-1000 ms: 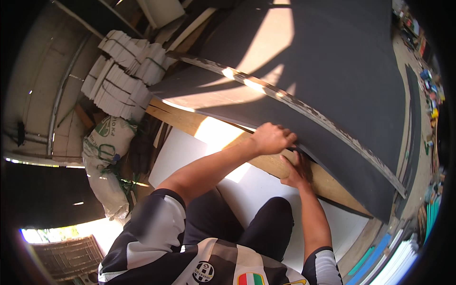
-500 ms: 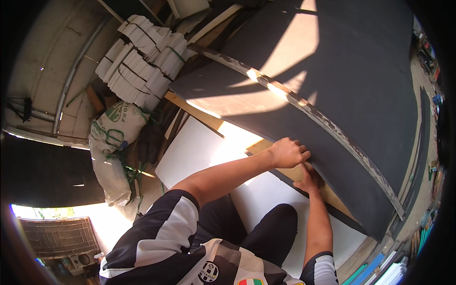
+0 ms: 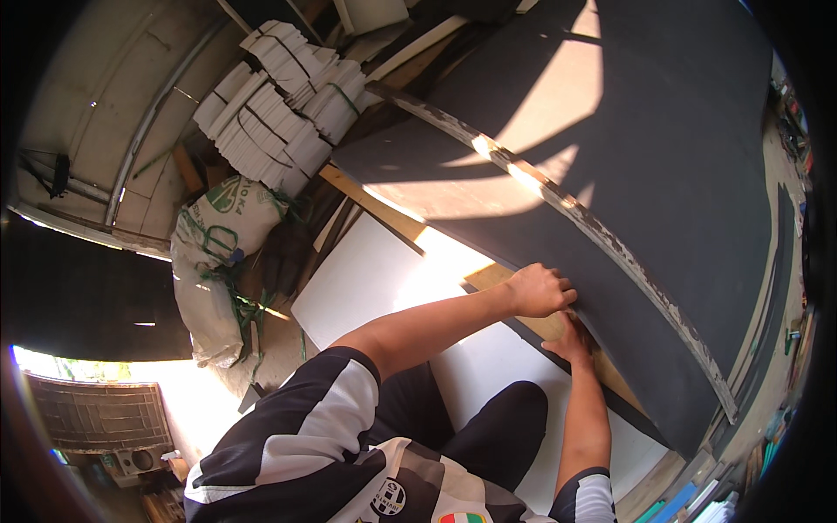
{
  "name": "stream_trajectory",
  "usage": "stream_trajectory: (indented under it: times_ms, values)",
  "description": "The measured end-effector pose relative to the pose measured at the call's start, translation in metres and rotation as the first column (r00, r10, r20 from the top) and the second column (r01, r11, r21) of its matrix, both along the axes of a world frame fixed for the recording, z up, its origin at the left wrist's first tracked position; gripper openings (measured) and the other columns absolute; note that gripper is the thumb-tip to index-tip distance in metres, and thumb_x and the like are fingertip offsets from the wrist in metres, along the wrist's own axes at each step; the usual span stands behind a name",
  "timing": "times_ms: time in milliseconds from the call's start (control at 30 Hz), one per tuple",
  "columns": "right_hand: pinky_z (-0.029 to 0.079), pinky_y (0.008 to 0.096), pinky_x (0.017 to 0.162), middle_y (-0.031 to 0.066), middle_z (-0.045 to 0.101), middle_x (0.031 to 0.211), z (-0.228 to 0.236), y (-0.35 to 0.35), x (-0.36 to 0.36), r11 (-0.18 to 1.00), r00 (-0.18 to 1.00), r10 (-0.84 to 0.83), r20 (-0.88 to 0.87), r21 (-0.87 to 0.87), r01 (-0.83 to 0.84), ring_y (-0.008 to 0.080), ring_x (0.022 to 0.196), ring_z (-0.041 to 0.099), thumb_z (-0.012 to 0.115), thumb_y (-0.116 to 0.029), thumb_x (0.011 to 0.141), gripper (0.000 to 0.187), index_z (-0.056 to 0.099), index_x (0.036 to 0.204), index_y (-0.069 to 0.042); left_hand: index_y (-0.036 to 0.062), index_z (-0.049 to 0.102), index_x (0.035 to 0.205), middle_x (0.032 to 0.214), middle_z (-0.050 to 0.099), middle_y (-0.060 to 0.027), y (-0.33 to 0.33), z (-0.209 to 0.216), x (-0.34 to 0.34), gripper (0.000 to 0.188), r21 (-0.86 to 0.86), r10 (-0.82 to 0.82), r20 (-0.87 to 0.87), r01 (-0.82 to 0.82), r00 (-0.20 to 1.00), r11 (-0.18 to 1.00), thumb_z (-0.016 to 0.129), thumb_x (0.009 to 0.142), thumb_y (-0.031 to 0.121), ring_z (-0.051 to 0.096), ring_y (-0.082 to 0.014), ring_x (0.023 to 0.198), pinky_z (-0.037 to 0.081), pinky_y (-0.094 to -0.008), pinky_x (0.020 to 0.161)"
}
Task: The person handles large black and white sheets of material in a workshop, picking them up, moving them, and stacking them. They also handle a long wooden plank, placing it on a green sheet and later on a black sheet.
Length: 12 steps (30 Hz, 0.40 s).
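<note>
A large dark grey sheet (image 3: 671,192) slopes across the right side, its near edge lifted off a light brown board (image 3: 545,327). My left hand (image 3: 542,291) is closed over that near edge, knuckles up. Just below it, my right hand (image 3: 573,343) reaches up to the underside of the same edge. Its thumb stands apart from the fingers, which are partly hidden by the sheet. A long worn wooden strip (image 3: 610,244) lies across the sheet. White panels (image 3: 366,270) lie beneath the boards, near my bent knee.
Strapped bundles of white strips (image 3: 270,122) are stacked at the far left beside a filled whitish sack (image 3: 214,261) with green ties. Dark boards and planks lean behind them. At the lower right, blue and pale lengths (image 3: 676,503) lie along the floor.
The whole view has shifted slightly, so things sit a little further right. My left hand keeps its hold on the sheet's edge, and my right hand stays under it.
</note>
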State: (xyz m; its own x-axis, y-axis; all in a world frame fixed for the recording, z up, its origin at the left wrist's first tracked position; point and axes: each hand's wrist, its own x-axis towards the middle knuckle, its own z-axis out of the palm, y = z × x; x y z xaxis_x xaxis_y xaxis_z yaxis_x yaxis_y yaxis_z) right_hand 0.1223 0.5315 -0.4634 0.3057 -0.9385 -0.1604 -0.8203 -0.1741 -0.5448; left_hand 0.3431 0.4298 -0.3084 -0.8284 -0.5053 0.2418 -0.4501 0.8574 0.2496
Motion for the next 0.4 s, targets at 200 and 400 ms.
stream_trajectory:
  times_ms: [200, 400]
  values:
    - [0.042, 0.0478, 0.111, 0.0159, 0.054, 0.145, -0.0049, 0.0035, 0.0, 1.0, 1.0, 0.005, 0.009, -0.013, -0.005, 0.0379, 0.135, 0.049, 0.093, -0.025, 0.057, 0.098, 0.047, 0.143, -0.013, 0.01, 0.067, 0.095, 0.079, 0.066, -0.0039, 0.0012, -0.0034, 0.0003, 0.024, 0.011, 0.002, 0.028, -0.002, 1.0, 1.0, 0.069, 0.089, 0.034, 0.071, -0.0246, 0.082, 0.058, -0.0397, 0.061]
    - [0.04, 0.0455, 0.114, 0.0168, 0.052, 0.147, -0.002, 0.0073, 0.0008, 0.998, 1.0, 0.009, 0.026, 0.062, -0.011, 0.0355, 0.139, 0.046, 0.092, -0.026, 0.059, 0.099, 0.045, 0.146, -0.016, 0.0116, 0.067, 0.1, 0.086, 0.067, -0.0047, 0.006, -0.0037, 0.006, 0.021, 0.051, -0.015, 0.054, 0.012, 0.998, 0.999, 0.067, 0.091, 0.03, 0.071, -0.025, 0.088, 0.059, -0.0399, 0.066]
